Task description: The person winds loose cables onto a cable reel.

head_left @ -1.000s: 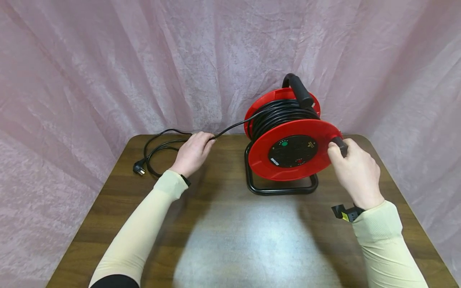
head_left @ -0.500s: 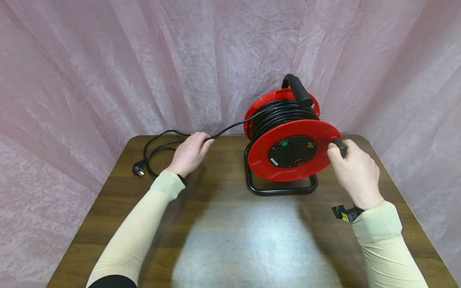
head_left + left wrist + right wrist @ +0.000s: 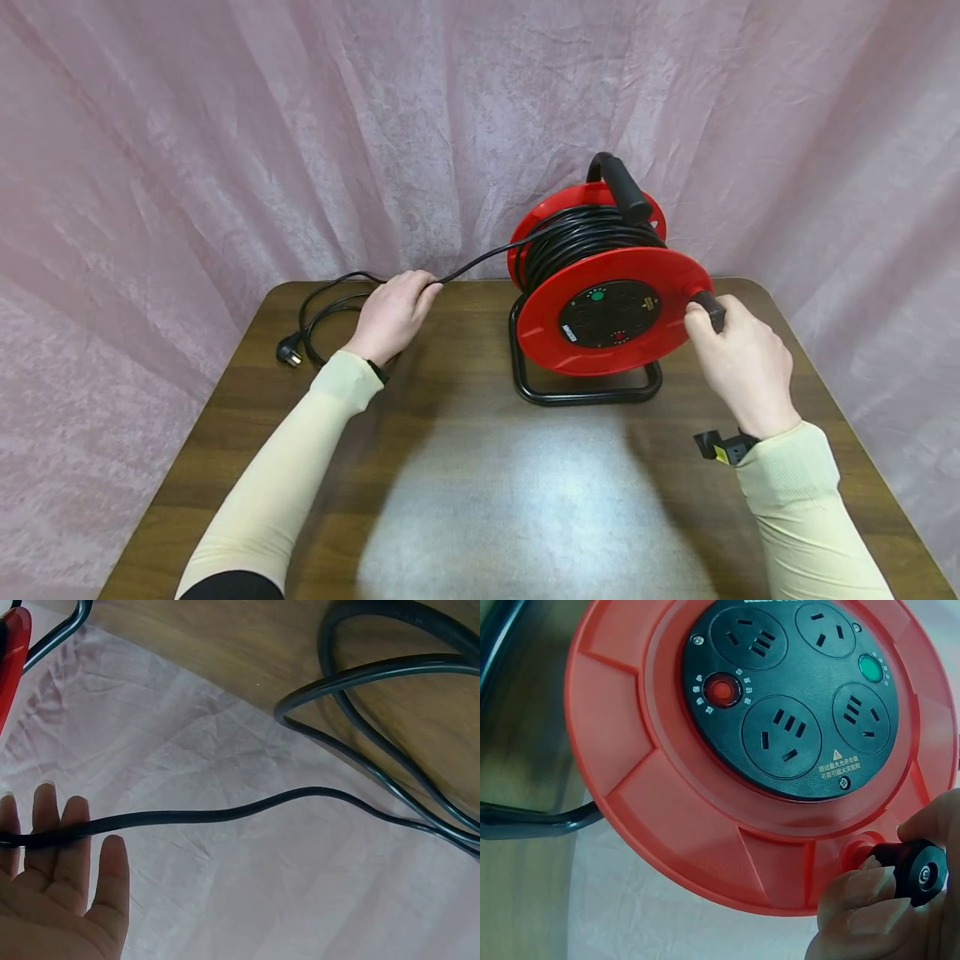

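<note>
In the head view a red cable reel (image 3: 547,337) stands on a black tube frame (image 3: 587,399), with black cable (image 3: 577,237) wound on its drum. My right hand (image 3: 738,362) grips the black crank knob (image 3: 712,310) on its near disc; in the right wrist view fingers and thumb wrap the knob (image 3: 921,874). To the left, my left hand (image 3: 393,317) holds the loose cable run (image 3: 480,260) between thumb and fingers, palm down. In the left wrist view the cable (image 3: 165,817) crosses the inner side of fairly straight fingers (image 3: 73,862); the thumb is out of that view.
Loose cable loops (image 3: 322,312) lie at the table's back left, ending in a black plug (image 3: 288,349). A carry handle (image 3: 626,192) tops the reel. Pink curtain (image 3: 375,125) hangs behind the wooden table (image 3: 525,500). The reel face carries sockets (image 3: 781,739).
My left hand has shifted slightly left and back along the table, still with the cable. The reel disc and its knob have turned a very little; my right hand keeps its grip.
</note>
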`<control>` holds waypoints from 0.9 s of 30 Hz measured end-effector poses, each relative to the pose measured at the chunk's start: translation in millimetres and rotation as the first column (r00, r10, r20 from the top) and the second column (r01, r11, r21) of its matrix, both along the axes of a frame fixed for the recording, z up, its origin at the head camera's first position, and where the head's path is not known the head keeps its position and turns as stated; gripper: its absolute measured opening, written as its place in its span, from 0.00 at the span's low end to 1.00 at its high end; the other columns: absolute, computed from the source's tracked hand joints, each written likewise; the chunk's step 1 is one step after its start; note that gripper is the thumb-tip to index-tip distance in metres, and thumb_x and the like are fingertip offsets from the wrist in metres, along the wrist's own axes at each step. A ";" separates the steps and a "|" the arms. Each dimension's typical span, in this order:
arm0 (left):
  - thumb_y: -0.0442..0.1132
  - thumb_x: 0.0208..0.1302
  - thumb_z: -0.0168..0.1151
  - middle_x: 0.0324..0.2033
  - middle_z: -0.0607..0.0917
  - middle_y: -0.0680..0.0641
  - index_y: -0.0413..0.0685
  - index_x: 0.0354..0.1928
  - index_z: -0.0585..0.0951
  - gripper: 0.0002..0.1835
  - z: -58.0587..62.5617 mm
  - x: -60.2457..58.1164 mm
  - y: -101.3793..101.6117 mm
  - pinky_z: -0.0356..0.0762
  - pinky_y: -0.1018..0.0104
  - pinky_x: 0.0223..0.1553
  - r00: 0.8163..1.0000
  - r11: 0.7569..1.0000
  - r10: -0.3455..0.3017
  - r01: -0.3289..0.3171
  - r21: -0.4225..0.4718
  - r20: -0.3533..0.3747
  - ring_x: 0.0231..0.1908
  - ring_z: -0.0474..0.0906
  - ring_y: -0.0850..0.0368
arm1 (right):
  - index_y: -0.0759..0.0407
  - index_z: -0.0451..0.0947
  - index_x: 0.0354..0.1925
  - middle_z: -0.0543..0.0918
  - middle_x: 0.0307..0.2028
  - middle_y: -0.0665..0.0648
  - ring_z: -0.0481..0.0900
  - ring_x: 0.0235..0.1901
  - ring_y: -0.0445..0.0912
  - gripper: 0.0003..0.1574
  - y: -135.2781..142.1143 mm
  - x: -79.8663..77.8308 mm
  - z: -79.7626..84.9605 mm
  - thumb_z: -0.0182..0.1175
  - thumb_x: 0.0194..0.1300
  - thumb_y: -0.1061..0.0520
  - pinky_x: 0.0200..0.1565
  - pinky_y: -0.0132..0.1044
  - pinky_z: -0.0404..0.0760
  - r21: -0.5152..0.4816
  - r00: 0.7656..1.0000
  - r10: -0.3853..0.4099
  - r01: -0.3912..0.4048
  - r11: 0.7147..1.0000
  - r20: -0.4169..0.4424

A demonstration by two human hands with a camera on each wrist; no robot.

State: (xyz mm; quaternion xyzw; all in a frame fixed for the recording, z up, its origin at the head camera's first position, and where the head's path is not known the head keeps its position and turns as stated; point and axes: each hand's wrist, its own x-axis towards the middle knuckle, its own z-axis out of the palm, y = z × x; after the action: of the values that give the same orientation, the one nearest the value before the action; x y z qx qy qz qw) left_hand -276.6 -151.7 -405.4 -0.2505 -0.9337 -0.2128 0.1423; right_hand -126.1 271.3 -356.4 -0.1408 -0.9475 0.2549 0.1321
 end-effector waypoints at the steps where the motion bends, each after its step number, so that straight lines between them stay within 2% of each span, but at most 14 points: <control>1: 0.52 0.82 0.48 0.41 0.84 0.49 0.49 0.50 0.83 0.18 -0.3 -0.1 -0.2 0.76 0.51 0.48 1.000 1.000 -0.003 0.003 0.000 -0.004 0.45 0.80 0.50 | 0.57 0.73 0.39 0.77 0.26 0.60 0.77 0.31 0.62 0.30 0.2 0.2 -0.6 0.37 0.75 0.36 0.27 0.49 0.65 0.000 1.000 0.000 0.000 1.000 0.000; 8: 0.55 0.81 0.48 0.42 0.84 0.50 0.49 0.50 0.83 0.20 1.4 -0.1 0.4 0.77 0.52 0.47 1.000 1.000 -0.003 0.003 0.020 0.012 0.43 0.81 0.51 | 0.57 0.72 0.38 0.77 0.25 0.61 0.77 0.31 0.63 0.30 1.9 1.5 -5.5 0.37 0.75 0.36 0.26 0.49 0.65 -0.003 1.000 -0.006 0.006 1.000 0.004; 13: 0.54 0.81 0.49 0.43 0.85 0.49 0.50 0.50 0.83 0.19 1.7 -1.0 -0.2 0.75 0.49 0.50 1.000 0.999 0.005 -0.005 0.034 0.020 0.47 0.81 0.49 | 0.57 0.73 0.40 0.78 0.26 0.61 0.78 0.32 0.64 0.31 2.6 1.9 -9.1 0.37 0.75 0.35 0.26 0.50 0.66 -0.002 1.000 0.002 -0.002 1.000 0.009; 21: 0.49 0.82 0.49 0.50 0.84 0.47 0.49 0.58 0.82 0.18 -0.3 -3.0 -2.4 0.74 0.50 0.56 1.000 0.999 -0.021 0.020 0.050 0.006 0.53 0.79 0.48 | 0.58 0.73 0.41 0.78 0.27 0.62 0.78 0.33 0.65 0.32 3.7 2.5 -12.9 0.37 0.75 0.34 0.27 0.51 0.67 -0.009 0.999 0.002 -0.002 1.000 0.034; 27: 0.50 0.82 0.50 0.48 0.83 0.49 0.50 0.56 0.82 0.17 -1.4 -3.0 -2.0 0.76 0.51 0.53 0.997 0.998 -0.007 0.002 0.069 0.075 0.51 0.79 0.50 | 0.58 0.73 0.41 0.79 0.28 0.62 0.78 0.34 0.65 0.32 3.9 2.4 -15.9 0.37 0.75 0.34 0.27 0.51 0.66 -0.012 0.999 -0.005 0.005 1.000 0.037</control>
State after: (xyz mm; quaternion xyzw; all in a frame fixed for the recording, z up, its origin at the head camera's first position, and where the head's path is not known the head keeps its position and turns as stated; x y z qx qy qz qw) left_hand -279.6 -153.7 -406.8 -0.2393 -0.9299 -0.2544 0.1154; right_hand -123.7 275.2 -372.3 -0.1485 -0.9479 0.2575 0.1146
